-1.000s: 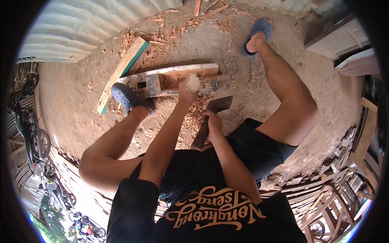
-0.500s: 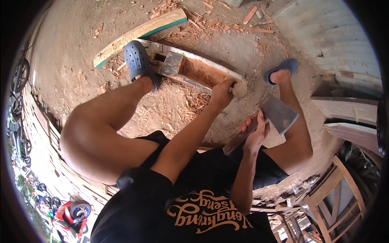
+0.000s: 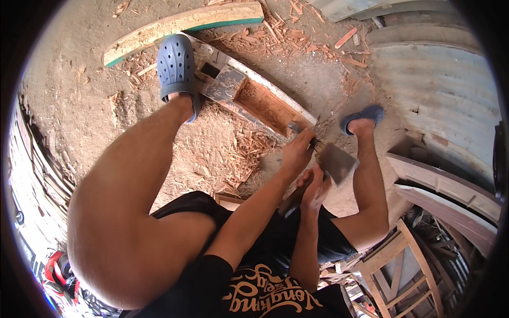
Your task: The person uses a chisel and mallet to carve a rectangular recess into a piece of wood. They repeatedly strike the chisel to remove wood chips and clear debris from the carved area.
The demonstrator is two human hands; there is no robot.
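A wooden block with worn white and grey paint lies on the ground, with a long hollow and a smaller square hole cut in it. My left foot, in a blue clog, rests on its far end. My left hand is closed around a chisel with a grey metal end, held over the near end of the hollow. Its handle end sticks out toward the right. My right hand grips a hatchet, its broad grey blade close beside the chisel's handle end.
A long timber with a green edge lies beyond the block. Wood chips cover the ground around it. To the right are corrugated metal sheets, stacked boards and a wooden frame. My right foot stands right of the block.
My left hand has drawn back from the block's end with the chisel, whose metal end now shows. The hatchet has come leftward, close to the chisel. My view has shifted too.
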